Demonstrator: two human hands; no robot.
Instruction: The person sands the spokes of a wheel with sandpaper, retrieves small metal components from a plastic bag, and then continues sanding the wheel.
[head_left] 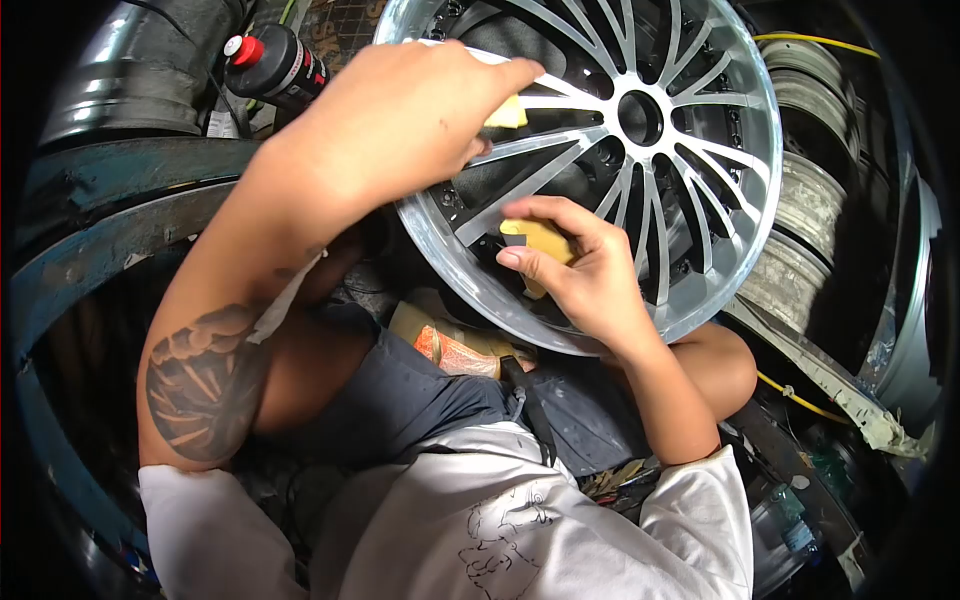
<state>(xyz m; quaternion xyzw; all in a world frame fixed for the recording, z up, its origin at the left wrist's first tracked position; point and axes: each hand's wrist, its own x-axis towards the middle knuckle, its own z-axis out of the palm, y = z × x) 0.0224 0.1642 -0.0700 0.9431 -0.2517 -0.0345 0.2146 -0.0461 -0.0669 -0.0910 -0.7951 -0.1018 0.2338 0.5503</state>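
Note:
A multi-spoke alloy wheel rim (590, 340), silver-faced with dark gaps between the spokes, lies face up in front of me, over my legs. My left hand (425, 115) reaches over the spokes on its left side, palm down. Its fingers hold a yellow piece of sandpaper (507, 113), mostly hidden under the hand, against or just over a spoke. My right hand (590, 262) is over the near part of the rim, thumb and fingers curled round a second folded yellow piece of sandpaper (545, 240) with a dark grey patch.
A black bottle with a red and white cap (275, 65) stands at upper left, beside a shiny metal cylinder (125, 70). Worn wheel rims (800, 205) are stacked at right. A blue metal bar (130, 170) runs along the left. A clear plastic bottle (790, 530) lies lower right.

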